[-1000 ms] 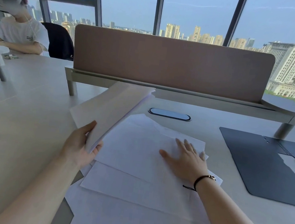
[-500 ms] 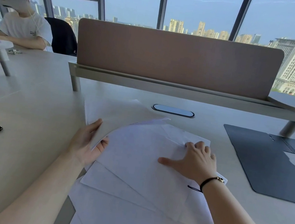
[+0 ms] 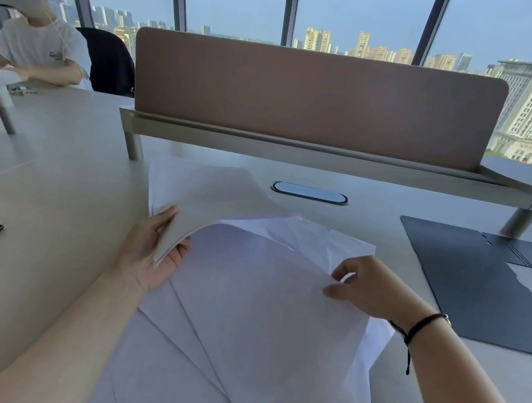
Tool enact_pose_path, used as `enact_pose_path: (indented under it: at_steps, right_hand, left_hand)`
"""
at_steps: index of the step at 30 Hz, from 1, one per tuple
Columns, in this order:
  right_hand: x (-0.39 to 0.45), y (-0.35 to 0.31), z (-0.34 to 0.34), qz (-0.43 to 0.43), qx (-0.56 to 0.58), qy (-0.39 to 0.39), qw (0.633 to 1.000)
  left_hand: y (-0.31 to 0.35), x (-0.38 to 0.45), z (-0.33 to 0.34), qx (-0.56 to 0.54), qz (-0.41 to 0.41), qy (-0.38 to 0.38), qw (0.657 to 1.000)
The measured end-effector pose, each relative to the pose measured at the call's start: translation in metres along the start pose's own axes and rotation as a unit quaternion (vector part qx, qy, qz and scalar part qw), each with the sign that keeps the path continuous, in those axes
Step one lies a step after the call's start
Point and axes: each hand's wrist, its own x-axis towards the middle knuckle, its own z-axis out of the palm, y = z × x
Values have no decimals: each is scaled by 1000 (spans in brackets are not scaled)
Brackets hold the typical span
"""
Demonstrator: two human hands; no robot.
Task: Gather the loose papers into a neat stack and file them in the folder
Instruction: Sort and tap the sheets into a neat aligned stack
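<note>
Left hand (image 3: 147, 253): grip curled round a lifted sheaf of papers (image 3: 204, 200), thumb on top.
Right hand (image 3: 371, 288): grip pinching the top loose sheet's (image 3: 259, 301) edge.
Folder (image 3: 469, 280): open on the surface (image 3: 49, 208), right of the sheets.

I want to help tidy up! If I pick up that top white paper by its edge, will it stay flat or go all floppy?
Probably floppy: the top sheet already lifts and curves where the right hand pinches its edge. The bundle in the left hand bows too. It looks thin and light, so it may slide easily over the loose sheets underneath.
</note>
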Motion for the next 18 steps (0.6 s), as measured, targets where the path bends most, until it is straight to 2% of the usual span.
enact_pose_path:
  at_steps: [3, 7, 9, 12, 15, 18]
  right_hand:
    - [-6, 9, 1, 7, 73, 44, 996]
    - [-12, 13, 5, 39, 266, 128, 955]
    - [-15, 14, 6, 25, 248, 109, 962]
    - [-23, 15, 3, -27, 165, 31, 985]
    - [-27, 15, 1, -65, 109, -18, 992]
    - [-22, 7, 6, -90, 38, -17, 995]
  left_hand:
    - [2, 0, 0, -21, 18, -15, 1000]
    - [1, -6, 4, -27, 20, -39, 999]
    - [2, -10, 6, -27, 5, -46, 999]
    - [4, -13, 6, -38, -4, -56, 998]
    - [10, -13, 1, -48, 1, -73, 996]
    - [9, -17, 6, -36, 5, -90, 995]
